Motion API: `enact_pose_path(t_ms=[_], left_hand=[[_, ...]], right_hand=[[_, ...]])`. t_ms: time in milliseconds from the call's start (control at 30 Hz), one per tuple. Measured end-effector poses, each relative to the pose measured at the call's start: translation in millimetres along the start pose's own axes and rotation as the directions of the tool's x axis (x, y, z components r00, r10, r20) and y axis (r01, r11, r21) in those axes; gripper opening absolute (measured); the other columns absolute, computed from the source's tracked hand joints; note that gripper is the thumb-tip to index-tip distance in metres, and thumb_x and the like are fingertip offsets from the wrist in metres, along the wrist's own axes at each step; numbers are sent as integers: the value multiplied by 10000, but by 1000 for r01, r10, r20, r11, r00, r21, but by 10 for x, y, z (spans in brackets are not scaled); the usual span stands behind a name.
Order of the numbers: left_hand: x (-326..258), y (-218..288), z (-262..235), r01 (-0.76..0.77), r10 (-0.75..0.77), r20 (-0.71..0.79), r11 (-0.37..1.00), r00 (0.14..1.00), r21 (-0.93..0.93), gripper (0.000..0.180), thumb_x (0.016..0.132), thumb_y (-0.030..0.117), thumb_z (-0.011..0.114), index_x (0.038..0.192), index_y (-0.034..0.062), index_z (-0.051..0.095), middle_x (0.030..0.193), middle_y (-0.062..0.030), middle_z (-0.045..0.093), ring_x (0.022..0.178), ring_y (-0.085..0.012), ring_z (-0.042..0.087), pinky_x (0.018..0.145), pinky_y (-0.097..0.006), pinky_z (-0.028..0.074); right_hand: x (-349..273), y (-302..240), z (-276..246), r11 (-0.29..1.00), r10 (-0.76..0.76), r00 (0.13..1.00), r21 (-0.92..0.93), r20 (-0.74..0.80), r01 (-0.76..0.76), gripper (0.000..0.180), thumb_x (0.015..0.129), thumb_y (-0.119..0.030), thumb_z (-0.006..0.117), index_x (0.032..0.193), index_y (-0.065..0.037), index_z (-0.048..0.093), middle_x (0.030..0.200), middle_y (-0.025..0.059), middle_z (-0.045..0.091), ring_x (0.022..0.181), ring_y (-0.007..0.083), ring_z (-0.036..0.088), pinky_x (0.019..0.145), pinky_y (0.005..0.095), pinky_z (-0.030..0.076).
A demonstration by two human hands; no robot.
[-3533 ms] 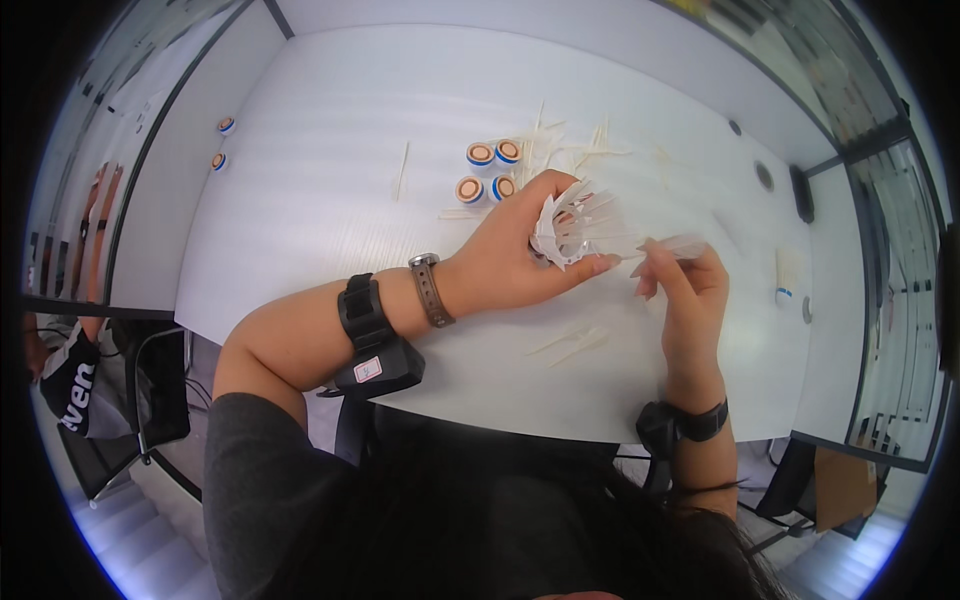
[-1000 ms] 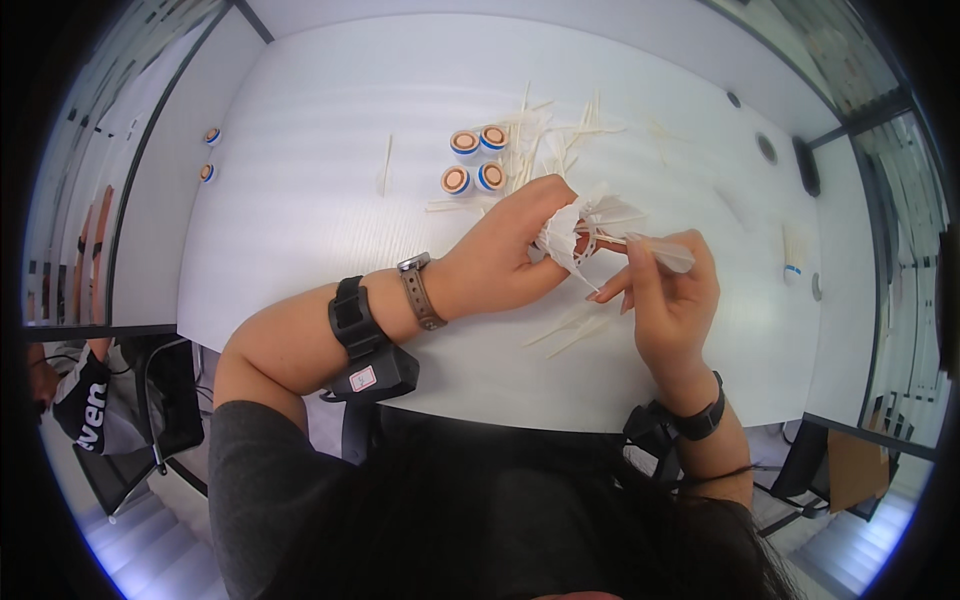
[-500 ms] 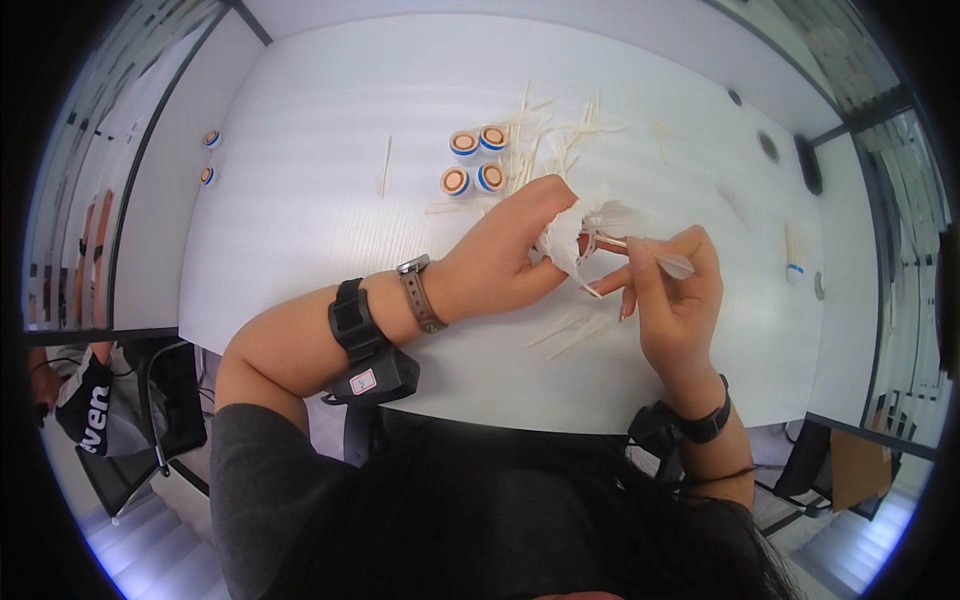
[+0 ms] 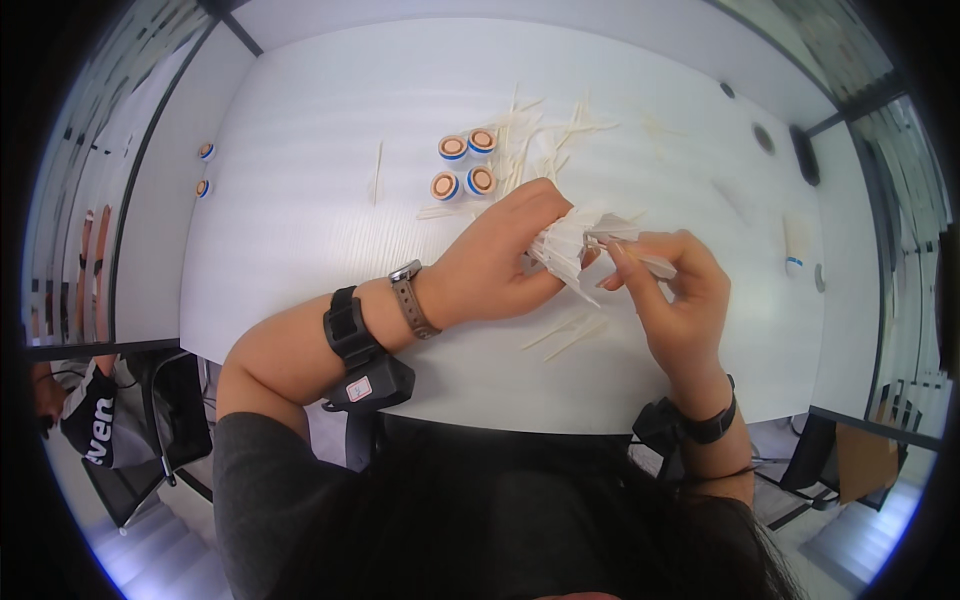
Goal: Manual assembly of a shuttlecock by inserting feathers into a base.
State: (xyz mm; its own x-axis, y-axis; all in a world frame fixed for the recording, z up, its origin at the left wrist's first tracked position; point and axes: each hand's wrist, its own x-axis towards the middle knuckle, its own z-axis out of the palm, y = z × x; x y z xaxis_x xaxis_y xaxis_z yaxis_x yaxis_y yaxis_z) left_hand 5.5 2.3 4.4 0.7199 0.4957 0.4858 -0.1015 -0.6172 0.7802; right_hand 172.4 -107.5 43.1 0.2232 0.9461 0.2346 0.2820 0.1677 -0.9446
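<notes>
In my left hand [image 4: 500, 250] is a bunch of white feathers [image 4: 563, 250], fanned in a ring like a shuttlecock's skirt. My fingers curl round it and hide its lower part. My right hand [image 4: 680, 290] is closed in a pinch on a single white feather [image 4: 655, 265], its vane lying across the fingers and its quill end directed at the bunch. Fingertips of the right hand reach the bunch's edge, so the exact contact is hidden. On the table below lie loose white feathers [image 4: 577, 332].
Several short round pieces [image 4: 453, 148] with tan tops and blue bands stand beyond my left hand. Beside them spreads a pile of thin pale feathers [image 4: 540, 150]. One feather [image 4: 377, 175] lies apart at left. A white table [image 4: 320, 110] has panels along its sides.
My right hand has brought its feather closer to the bunch, and its fingertips now meet the bunch's edge. The bunch has tilted a little in my left hand. The view has shifted slightly.
</notes>
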Motion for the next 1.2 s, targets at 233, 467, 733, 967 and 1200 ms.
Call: enact_pose_path(t_ms=[233, 467, 733, 967, 1200], left_hand=[[-7, 32, -50, 47, -49, 51, 997, 997, 55, 230, 827, 154, 674, 990, 24, 576, 873, -123, 547, 792, -279, 539, 697, -356, 436], [-88, -50, 77, 116, -92, 118, 970, 989, -216, 256, 829, 218, 683, 975, 30, 588, 854, -125, 571, 760, -279, 563, 671, -354, 447], [-44, 3, 30, 60, -52, 75, 992, 996, -113, 232, 833, 218, 690, 933, 35, 588, 836, -110, 571, 740, -274, 552, 649, -354, 441], [-17, 21, 26, 69, -66, 70, 997, 995, -45, 231, 838, 222, 690, 904, 35, 573, 812, -105, 561, 728, -267, 544, 630, -351, 432], [-69, -1, 56, 132, -125, 73, 986, 989, -101, 258, 856, 252, 677, 905, 30, 556, 800, -118, 549, 705, -285, 554, 614, -363, 434]], right_hand=[[14, 39, -14, 992, 64, 998, 110, 5, -64, 78, 854, -40, 698, 847, 6, 636, 861, 59, 633, 703, 81, 575, 614, 205, 432], [21, 81, -18, 981, -132, 989, -136, 70, 140, 114, 755, -2, 727, 751, -35, 618, 812, 32, 606, 646, 85, 508, 510, 205, 366], [48, 38, -28, 936, -296, 955, -191, 19, 294, 133, 787, -12, 704, 717, -31, 592, 718, 33, 597, 580, 100, 487, 484, 223, 351], [58, 35, -71, 857, -420, 907, -338, -21, 389, 184, 839, 14, 641, 679, -27, 559, 614, 44, 560, 531, 135, 471, 469, 254, 326], [42, 75, -35, 884, -397, 918, -269, -4, 382, 180, 860, 5, 622, 695, -21, 555, 618, 44, 554, 529, 143, 464, 471, 256, 322]])
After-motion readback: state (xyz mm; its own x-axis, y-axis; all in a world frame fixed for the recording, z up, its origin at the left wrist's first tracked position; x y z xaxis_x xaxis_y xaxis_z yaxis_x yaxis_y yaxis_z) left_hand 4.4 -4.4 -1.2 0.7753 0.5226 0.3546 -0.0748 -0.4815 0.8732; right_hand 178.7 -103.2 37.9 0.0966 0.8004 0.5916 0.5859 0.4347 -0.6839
